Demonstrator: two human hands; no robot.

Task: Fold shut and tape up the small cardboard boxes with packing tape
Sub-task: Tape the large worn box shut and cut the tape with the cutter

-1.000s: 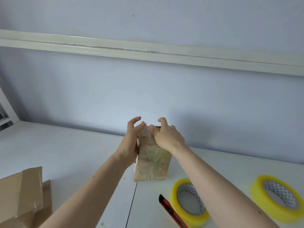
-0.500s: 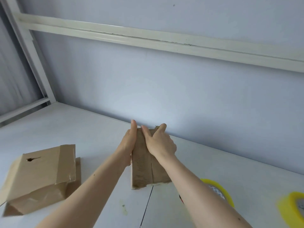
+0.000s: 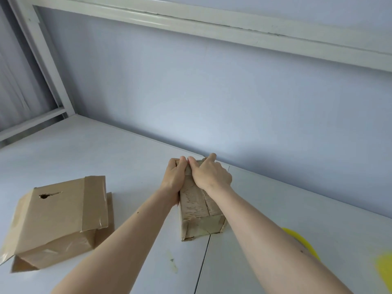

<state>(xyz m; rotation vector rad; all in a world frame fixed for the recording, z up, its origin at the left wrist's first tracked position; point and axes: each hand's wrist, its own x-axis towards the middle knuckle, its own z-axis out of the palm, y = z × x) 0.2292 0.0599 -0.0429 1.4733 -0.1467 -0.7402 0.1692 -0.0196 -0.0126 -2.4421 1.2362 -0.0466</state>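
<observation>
A small brown cardboard box [image 3: 197,211] lies on the white table [image 3: 106,158] in the middle of the view, with a seam running along its top. My left hand [image 3: 174,179] grips its left side near the far end, thumb over the top edge. My right hand [image 3: 210,175] lies on the far end of the top with its fingers curled over the far edge. A yellow roll of packing tape [image 3: 301,240] peeks out from behind my right forearm; another yellow roll [image 3: 385,270] is blurred at the right edge.
A larger taped cardboard box [image 3: 57,217] with a torn hole in its top sits at the left on flat cardboard. A grey wall rises just behind the small box. A white metal frame post [image 3: 48,66] stands at the far left.
The view has swung left and down, bringing the larger box further in. The small box now lies lower and flatter, and both hands have closed round its far end.
</observation>
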